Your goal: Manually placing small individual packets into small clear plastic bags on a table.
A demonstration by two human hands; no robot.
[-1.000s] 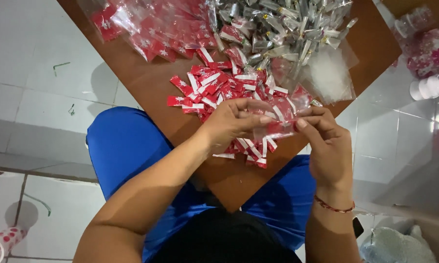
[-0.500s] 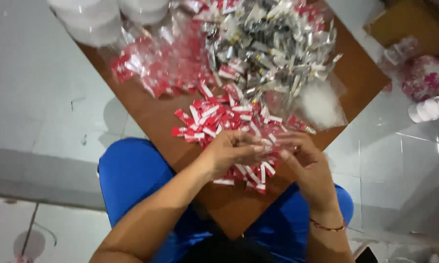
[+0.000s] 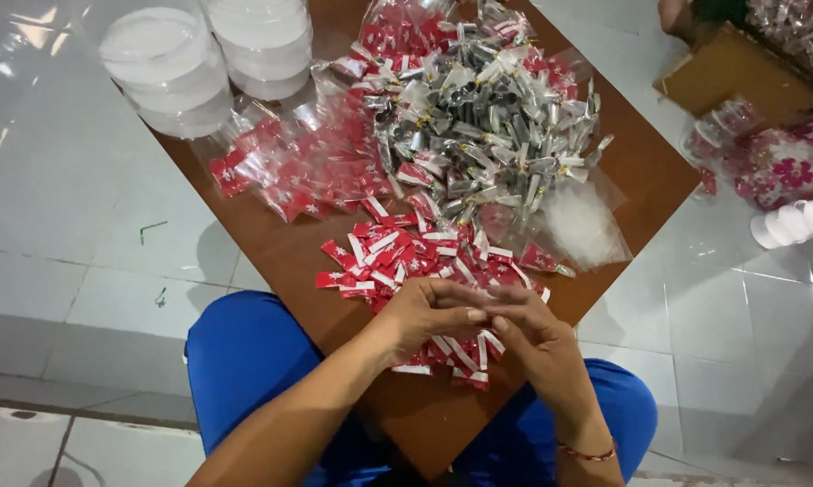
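Red-and-white paper labels (image 3: 406, 257) lie heaped on the brown board (image 3: 271, 243) on our lap. Our left hand (image 3: 424, 316) and right hand (image 3: 532, 338) meet fingertip to fingertip over the heap's near edge, fingers pressed together; whether they pinch a label, we cannot tell. Beyond lie silver tubes in clear sleeves (image 3: 496, 117) and red-printed bags (image 3: 289, 171).
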